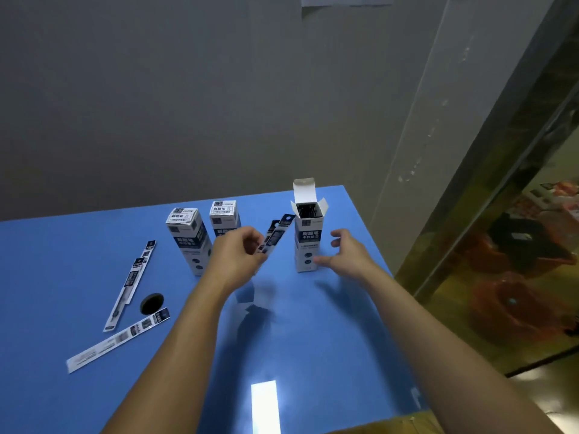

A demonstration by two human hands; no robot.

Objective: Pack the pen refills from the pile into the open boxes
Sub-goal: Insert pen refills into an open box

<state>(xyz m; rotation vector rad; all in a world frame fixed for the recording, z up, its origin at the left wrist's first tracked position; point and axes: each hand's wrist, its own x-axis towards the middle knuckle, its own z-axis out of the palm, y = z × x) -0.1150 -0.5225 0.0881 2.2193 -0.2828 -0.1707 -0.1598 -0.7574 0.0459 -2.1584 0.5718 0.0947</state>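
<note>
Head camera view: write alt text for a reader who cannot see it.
A left hand holds packaged pen refills tilted toward an open white-and-navy cardboard box standing on a blue table; the open right hand hovers beside it. Two closed boxes and loose refill packs lie left.

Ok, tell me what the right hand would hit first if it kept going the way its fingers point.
Most likely the open box: the right hand points left at its lower side, though depth is unclear.

A single wide-angle head camera looks forward and steeply down from the person's own eye height, close above the blue bench (313, 339), whose near part fills the lower frame, with both forearms reaching in from below and the grey wall (188, 89) rising just behind.
</note>
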